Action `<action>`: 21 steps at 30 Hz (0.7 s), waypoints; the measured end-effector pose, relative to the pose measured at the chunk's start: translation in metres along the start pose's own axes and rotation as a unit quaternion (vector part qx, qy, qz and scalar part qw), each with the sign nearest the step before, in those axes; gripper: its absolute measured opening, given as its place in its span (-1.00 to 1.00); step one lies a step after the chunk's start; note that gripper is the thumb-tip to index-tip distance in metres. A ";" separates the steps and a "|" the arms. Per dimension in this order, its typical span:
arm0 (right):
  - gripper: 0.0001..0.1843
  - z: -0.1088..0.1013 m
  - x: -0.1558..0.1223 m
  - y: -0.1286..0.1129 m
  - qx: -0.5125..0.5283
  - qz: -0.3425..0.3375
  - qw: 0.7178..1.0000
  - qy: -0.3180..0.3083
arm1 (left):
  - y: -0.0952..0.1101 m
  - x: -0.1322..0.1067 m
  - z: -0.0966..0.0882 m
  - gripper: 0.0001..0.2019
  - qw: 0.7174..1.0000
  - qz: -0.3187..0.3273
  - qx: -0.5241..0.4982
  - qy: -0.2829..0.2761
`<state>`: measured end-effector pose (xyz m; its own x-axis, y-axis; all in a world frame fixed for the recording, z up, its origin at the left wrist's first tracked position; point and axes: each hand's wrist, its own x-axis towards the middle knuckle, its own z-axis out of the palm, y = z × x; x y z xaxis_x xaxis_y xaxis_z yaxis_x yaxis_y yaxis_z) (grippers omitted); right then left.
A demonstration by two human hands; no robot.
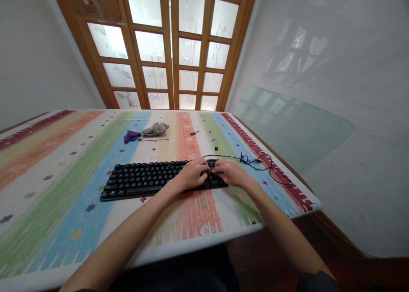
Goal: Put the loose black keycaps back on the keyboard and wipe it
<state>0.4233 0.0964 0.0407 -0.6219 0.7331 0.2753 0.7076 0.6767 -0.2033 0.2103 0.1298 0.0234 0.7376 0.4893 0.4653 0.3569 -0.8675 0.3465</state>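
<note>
A black keyboard point(143, 178) lies on a table covered with a striped, many-coloured cloth point(64, 189). Both my hands rest on its right end. My left hand point(193, 174) lies curled over the keys, fingers bent and pressed down. My right hand point(229, 171) sits beside it at the keyboard's right edge, fingers also curled and pinched together; what they grip, if anything, is hidden. The keyboard's black cable point(258, 162) trails off to the right in loose loops.
At the table's far side lie a purple cloth point(131, 135), a grey cloth point(155, 128) and a thin stick point(154, 139). Small dark bits point(216, 148) sit near the cable. A glass pane point(294, 125) leans against the right wall. Wooden doors point(172, 49) stand behind.
</note>
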 end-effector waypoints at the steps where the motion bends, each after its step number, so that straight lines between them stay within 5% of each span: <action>1: -0.74 -0.001 -0.001 -0.004 -0.027 -0.001 1.000 -0.011 | 0.000 0.000 0.001 -0.77 1.000 0.008 0.002 0.002; 7: -0.80 -0.001 -0.014 -0.045 -0.186 0.038 0.978 -0.082 | -0.001 -0.003 0.011 -0.79 0.999 0.033 0.011 0.013; 11: -0.76 0.002 -0.021 -0.053 -0.192 0.059 0.976 -0.080 | 0.000 -0.004 0.015 -0.74 1.000 0.013 -0.002 0.029; 16: -0.70 -0.008 -0.017 -0.003 -0.033 0.069 0.996 0.050 | 0.002 -0.004 0.014 -0.67 0.999 0.033 0.006 -0.016; 19: -0.74 -0.012 -0.003 0.038 0.000 0.129 0.977 0.169 | 0.001 -0.006 0.015 -0.63 0.998 0.044 0.017 -0.040; 21: -0.75 -0.008 0.011 0.062 -0.012 0.169 0.969 0.178 | -0.001 -0.007 0.016 -0.60 0.998 0.037 0.018 -0.044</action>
<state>0.4630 0.1459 0.0388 -0.2015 0.8394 0.5048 0.8610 0.3975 -0.3173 0.2140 0.1253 0.0065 0.8096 0.4150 0.4150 0.3187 -0.9046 0.2829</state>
